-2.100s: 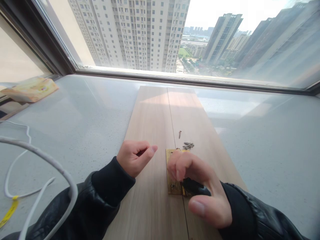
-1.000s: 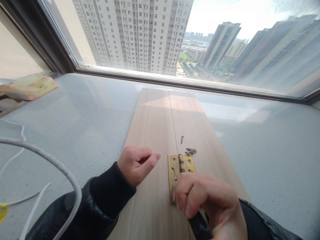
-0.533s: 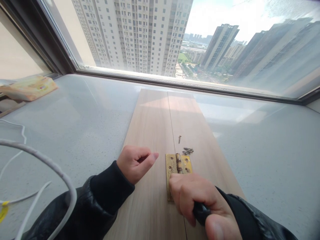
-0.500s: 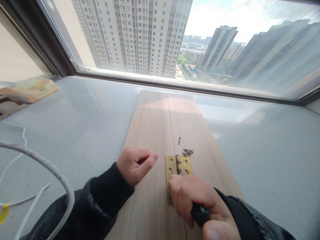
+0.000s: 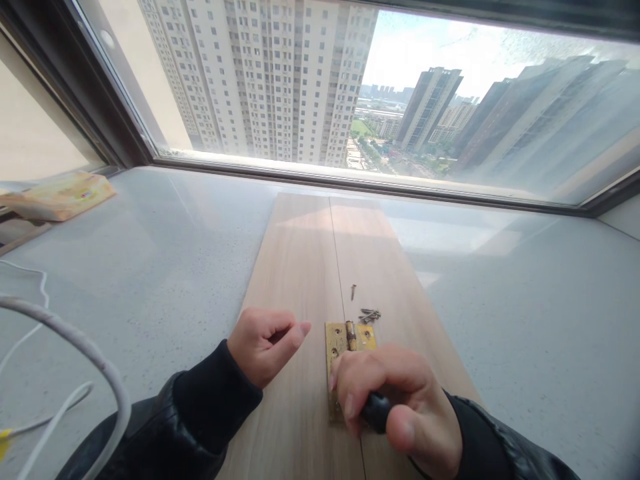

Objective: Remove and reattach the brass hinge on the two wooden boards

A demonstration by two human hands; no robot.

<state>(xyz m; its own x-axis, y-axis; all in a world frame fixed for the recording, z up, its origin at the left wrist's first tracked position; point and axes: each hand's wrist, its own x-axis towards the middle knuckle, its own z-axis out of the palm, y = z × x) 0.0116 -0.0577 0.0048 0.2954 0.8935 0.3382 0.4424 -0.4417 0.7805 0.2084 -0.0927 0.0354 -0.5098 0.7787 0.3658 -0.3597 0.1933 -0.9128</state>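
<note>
My right hand (image 5: 395, 393) is wrapped round the black handle of what looks like a screwdriver (image 5: 376, 412); its shaft and tip are hidden. This hand lies over the lower part of a worn brass hinge (image 5: 336, 339), covering much of its right leaf. The hinge lies flat across the seam of two light wood boards (image 5: 295, 260). Just beyond it lie a small pile of screws (image 5: 370, 315) and one separate screw (image 5: 353, 292). Left of the hinge, my left hand (image 5: 267, 345) is closed with the thumb against the curled forefinger; whatever it may hold is hidden.
The boards rest on a pale speckled sill (image 5: 200, 247) below a dark-framed window (image 5: 350, 183). A thick white cable (image 5: 107, 373) loops in at the lower left. An orange-and-cream soft packet (image 5: 65, 195) lies at the far left edge.
The view has tilted up slightly, so the sill scene sits lower. My right hand covers more of the hinge, and its thumb has shifted up beside the handle. My left hand keeps its pose.
</note>
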